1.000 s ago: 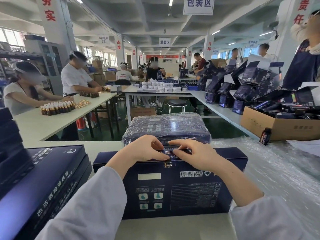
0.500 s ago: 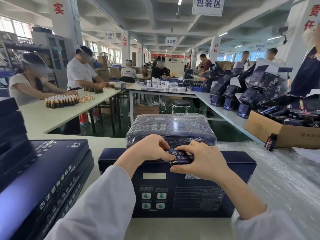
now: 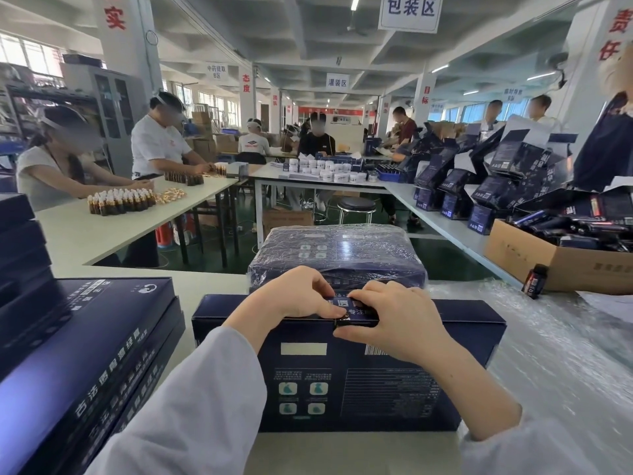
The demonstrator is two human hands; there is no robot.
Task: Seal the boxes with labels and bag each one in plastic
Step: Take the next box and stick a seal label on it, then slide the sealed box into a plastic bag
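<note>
Head view: your box (image 3: 342,378) lies on the desk (image 3: 209,282), long axis running 9 to 3 o'clock. The label (image 3: 351,308) straddles its 12 o'clock edge, where your left hand (image 3: 291,298) and right hand (image 3: 397,318) pinch it, equally near.

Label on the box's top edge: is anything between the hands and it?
Nothing visible. Both hands hold the label against the top edge of the box: the left hand on its left end, the right hand pinching it over the front. The wrapped box stands behind them, not between.
</note>
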